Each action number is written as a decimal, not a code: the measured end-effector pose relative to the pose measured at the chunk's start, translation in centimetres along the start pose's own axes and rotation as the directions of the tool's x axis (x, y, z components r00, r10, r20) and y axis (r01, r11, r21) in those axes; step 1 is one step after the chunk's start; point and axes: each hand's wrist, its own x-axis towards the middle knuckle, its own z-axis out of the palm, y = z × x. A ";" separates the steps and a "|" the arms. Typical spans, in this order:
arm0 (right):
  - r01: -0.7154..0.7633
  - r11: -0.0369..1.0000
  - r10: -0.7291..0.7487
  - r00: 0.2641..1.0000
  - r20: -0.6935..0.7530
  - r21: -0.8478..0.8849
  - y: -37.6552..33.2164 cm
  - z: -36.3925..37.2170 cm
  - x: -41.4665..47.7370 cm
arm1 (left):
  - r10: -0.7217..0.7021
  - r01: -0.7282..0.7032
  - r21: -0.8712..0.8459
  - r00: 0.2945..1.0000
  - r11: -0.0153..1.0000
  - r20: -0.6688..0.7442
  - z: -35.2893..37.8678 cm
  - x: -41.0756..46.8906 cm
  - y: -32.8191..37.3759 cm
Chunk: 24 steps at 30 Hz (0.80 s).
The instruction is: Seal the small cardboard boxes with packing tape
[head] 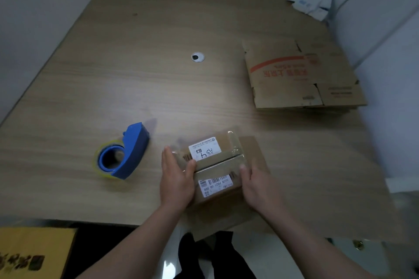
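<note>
Carton of yellow cardboard point(34, 253) at lower left, below the front edge of a light wood-grain table point(136, 75). On the tabletop, blue plastic tape dispenser point(129, 152) loaded with a clear roll, lying just left of the hands. Left hand point(176, 179) pressing the left side of a small brown cardboard box point(217, 165), fingers straight and together, thumb on top. Box sitting near the front edge, white labels up. Right hand point(258, 186) bracing the right side, fingers fairly straight, thumb on top. Far right, flattened brown cardboard sheets with red print point(301, 77), stacked well apart.
</note>
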 end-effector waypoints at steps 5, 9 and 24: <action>0.183 0.969 -0.185 0.983 -0.003 0.165 -1.6 -1.3 3.4 | 0.091 -0.094 0.040 0.993 0.995 0.071 0.4 1.2 0.0; 0.142 0.968 -0.141 0.990 -0.019 0.208 -1.3 -0.3 3.9 | 0.185 -0.200 0.070 0.967 0.977 0.174 -0.2 2.9 1.2; 0.171 0.967 -0.196 0.973 -0.124 -0.191 -3.2 -2.9 5.5 | 0.039 -0.048 0.267 0.999 0.962 0.038 0.0 2.0 0.6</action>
